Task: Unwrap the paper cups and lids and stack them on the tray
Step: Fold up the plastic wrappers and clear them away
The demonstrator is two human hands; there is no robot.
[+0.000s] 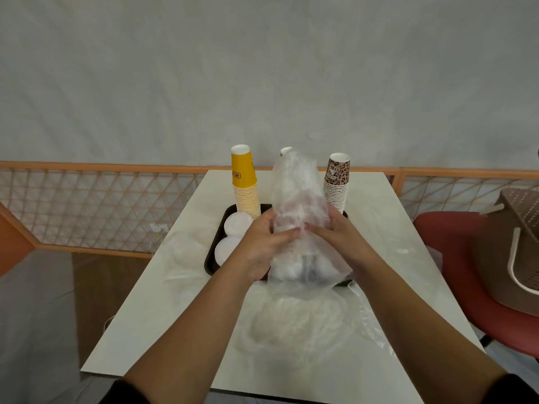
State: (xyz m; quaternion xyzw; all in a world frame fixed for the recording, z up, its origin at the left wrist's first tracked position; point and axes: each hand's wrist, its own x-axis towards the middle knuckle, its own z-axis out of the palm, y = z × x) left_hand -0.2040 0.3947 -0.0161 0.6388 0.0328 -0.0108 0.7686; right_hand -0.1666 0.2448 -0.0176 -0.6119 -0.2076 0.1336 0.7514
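Observation:
A black tray [210, 262] lies on the white table [175, 316]. On it stand a yellow cup stack [245, 185] at the back left and a leopard-print cup stack [337, 182] at the back right. Two white lid stacks [236, 224] sit at the tray's left side. Between the cup stacks rises a clear plastic wrapper [297, 199] with a third cup stack inside; only its white top [285, 150] pokes out. My left hand [262, 243] and my right hand [335, 228] grip this wrapper from either side, fingertips almost meeting in front.
Crumpled clear plastic wrap [294, 322] lies on the table's near side, with more wrap [180, 258] left of the tray. A red chair [455, 258] holding a brown basket [516, 243] stands to the right. An orange lattice railing [102, 199] runs behind the table.

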